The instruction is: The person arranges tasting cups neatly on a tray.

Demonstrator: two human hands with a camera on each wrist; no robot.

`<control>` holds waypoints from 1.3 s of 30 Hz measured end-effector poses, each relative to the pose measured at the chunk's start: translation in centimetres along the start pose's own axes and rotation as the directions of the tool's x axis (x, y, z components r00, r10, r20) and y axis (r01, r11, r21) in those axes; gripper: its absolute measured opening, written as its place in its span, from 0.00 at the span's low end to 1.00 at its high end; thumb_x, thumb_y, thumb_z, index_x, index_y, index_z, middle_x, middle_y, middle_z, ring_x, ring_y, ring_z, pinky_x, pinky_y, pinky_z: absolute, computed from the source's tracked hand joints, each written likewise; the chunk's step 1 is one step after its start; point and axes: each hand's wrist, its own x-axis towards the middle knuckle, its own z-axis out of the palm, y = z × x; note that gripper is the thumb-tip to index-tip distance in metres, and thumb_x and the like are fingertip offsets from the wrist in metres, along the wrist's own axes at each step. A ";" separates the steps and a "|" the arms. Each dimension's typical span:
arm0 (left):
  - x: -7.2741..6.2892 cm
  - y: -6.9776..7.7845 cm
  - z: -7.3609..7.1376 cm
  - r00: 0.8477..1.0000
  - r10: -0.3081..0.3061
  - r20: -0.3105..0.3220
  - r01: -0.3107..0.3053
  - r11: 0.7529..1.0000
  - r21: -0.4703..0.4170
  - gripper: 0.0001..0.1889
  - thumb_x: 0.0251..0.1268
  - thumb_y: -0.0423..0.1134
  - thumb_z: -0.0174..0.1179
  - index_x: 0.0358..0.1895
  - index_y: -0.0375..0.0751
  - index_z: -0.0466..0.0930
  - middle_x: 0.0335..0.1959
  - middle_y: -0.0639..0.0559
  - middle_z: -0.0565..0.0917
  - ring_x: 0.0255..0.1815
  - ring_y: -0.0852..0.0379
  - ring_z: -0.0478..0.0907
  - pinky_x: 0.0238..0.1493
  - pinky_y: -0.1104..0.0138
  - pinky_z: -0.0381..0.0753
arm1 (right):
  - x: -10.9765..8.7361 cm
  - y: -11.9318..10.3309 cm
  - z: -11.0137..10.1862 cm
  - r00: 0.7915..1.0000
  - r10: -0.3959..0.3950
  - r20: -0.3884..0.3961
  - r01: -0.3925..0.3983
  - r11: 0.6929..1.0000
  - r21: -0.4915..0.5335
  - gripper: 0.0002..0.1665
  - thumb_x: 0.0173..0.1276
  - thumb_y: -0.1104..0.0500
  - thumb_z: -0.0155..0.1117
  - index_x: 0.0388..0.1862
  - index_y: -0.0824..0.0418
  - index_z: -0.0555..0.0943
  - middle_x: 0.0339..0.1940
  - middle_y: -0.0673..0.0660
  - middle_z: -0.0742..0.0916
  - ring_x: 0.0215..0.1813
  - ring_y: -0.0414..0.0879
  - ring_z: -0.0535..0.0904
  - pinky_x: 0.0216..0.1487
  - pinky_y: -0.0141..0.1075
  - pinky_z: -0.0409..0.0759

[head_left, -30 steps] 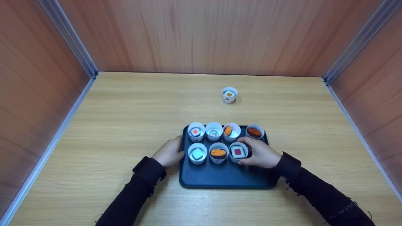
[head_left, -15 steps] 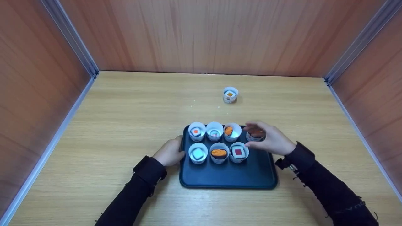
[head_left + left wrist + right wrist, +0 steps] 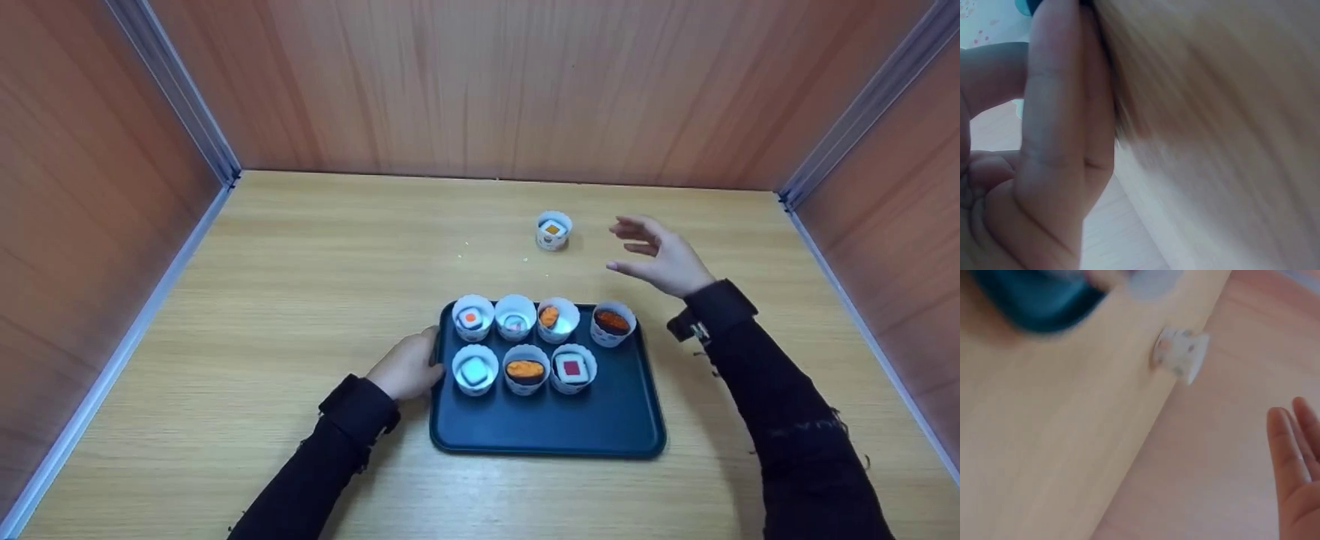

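My left hand (image 3: 406, 367) grips the left edge of a dark blue-green tray (image 3: 547, 427), thumb over the rim. In the left wrist view, its fingers (image 3: 1055, 129) are bent at that edge. My right hand (image 3: 665, 259) holds nothing; its fingers are spread above the table, behind the tray's right side. Left of it stands a lone patterned paper cup (image 3: 553, 238) with a white piece inside, orange on top. The right wrist view also has this cup (image 3: 1180, 354), blurred, apart from the fingers.
Two rows of paper cups fill the tray's far part. A cup with a reddish-brown piece (image 3: 612, 323) ends the back row; one with a red-centred white square (image 3: 572, 369) ends the front row. Wood-grain panels (image 3: 480, 90) enclose the table (image 3: 337, 262).
My right hand has let go of the cup with the red-centred square and moved up and away, past the tray's far right corner. My left hand stays at the tray's edge.
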 end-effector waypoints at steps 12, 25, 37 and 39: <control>-0.3 0.1 0.1 1.000 0.004 -0.017 -0.004 1.000 -0.002 0.31 0.64 0.29 0.56 0.70 0.25 0.61 0.65 0.32 0.74 0.69 0.43 0.69 0.71 0.52 0.67 | 6.2 0.9 0.5 0.988 0.143 0.055 -0.132 0.978 -0.161 0.57 0.59 0.47 0.74 0.79 0.59 0.53 0.78 0.61 0.64 0.78 0.58 0.58 0.76 0.51 0.61; -0.6 0.5 0.2 1.000 0.015 -0.012 -0.015 1.000 -0.019 0.31 0.65 0.29 0.56 0.71 0.26 0.61 0.65 0.33 0.74 0.68 0.46 0.71 0.70 0.52 0.69 | 9.2 0.4 2.6 0.945 0.256 0.204 -0.171 0.918 -0.358 0.72 0.53 0.40 0.76 0.81 0.56 0.38 0.82 0.63 0.48 0.81 0.61 0.43 0.79 0.56 0.47; -1.1 0.6 0.7 0.998 0.056 -0.017 -0.056 0.998 -0.035 0.30 0.63 0.28 0.56 0.70 0.26 0.62 0.64 0.33 0.75 0.68 0.45 0.71 0.69 0.52 0.69 | 10.2 -0.9 5.5 0.933 0.284 0.223 -0.154 0.872 -0.465 0.72 0.51 0.44 0.78 0.81 0.46 0.37 0.82 0.63 0.41 0.81 0.64 0.35 0.73 0.70 0.42; -1.1 0.7 0.8 0.998 0.065 -0.011 -0.066 0.997 -0.034 0.30 0.64 0.28 0.55 0.70 0.26 0.62 0.64 0.33 0.75 0.68 0.44 0.71 0.69 0.52 0.69 | 10.4 -0.6 5.7 0.932 0.286 0.224 -0.156 0.872 -0.463 0.72 0.52 0.47 0.78 0.81 0.47 0.37 0.82 0.62 0.42 0.81 0.62 0.36 0.75 0.66 0.44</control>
